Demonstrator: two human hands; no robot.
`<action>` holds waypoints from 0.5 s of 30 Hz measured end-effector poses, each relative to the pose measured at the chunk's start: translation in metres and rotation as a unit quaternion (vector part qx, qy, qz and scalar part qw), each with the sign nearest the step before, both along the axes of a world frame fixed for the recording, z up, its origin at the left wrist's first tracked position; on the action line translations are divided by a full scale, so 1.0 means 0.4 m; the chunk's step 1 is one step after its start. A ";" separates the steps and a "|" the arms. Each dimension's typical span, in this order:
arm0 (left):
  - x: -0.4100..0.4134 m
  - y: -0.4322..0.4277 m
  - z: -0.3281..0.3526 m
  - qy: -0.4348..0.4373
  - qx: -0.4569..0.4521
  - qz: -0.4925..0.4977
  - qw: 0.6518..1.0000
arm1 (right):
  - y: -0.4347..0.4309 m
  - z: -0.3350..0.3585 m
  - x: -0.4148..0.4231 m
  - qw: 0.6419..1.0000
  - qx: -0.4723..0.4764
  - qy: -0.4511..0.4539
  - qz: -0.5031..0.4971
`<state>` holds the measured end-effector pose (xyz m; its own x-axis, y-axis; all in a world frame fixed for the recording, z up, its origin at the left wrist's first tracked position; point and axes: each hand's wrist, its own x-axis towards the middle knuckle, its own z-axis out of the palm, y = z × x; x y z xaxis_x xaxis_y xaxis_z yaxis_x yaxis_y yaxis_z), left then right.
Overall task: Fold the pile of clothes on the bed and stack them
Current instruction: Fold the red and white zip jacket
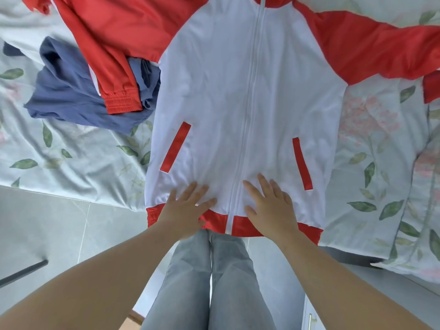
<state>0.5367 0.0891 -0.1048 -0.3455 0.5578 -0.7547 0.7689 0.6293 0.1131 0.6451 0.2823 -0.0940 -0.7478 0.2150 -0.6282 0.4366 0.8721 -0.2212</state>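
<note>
A white zip jacket (226, 91) with red sleeves, red pocket trims and a red hem lies spread flat, front up, on the bed. Its right sleeve stretches out to the right; its left sleeve (104, 48) runs down over a crumpled blue garment (64, 91) to the left. My left hand (184, 208) lies flat with fingers spread on the jacket's lower front, left of the zip. My right hand (270, 206) presses flat on the other side of the zip, just above the hem.
The bed wears a pale sheet with a leaf and flower print (381, 151). Its near edge runs just below the jacket hem. Grey floor tiles (47, 222) and my jeans-clad legs (214, 282) are below. A dark bar (23, 272) lies at the lower left.
</note>
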 end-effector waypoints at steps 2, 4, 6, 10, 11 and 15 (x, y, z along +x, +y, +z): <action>-0.011 0.013 0.007 -0.016 0.002 0.029 0.999 | 0.001 -0.006 -0.009 0.996 -0.027 -0.080 0.032; -0.036 0.032 0.024 -0.002 0.063 0.090 0.994 | -0.003 0.000 -0.029 0.997 -0.017 -0.069 -0.001; -0.069 0.041 0.042 0.018 0.119 0.166 0.979 | -0.022 0.022 -0.072 0.998 -0.018 -0.030 -0.049; -0.162 0.042 0.088 -0.011 0.195 0.308 0.931 | -0.041 0.068 -0.186 0.997 -0.045 0.018 -0.061; -0.194 0.041 0.099 -0.009 0.216 0.342 0.914 | -0.038 0.081 -0.220 0.996 -0.050 0.022 -0.065; -0.350 0.027 0.141 0.028 0.295 0.496 0.816 | -0.033 0.120 -0.374 0.989 -0.086 0.031 -0.113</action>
<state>0.3967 0.1001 -0.0485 -0.8724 0.2436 -0.4238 -0.0720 0.7936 0.6042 0.4954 0.2690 -0.0458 -0.7305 0.2749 -0.6251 0.5976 0.7003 -0.3904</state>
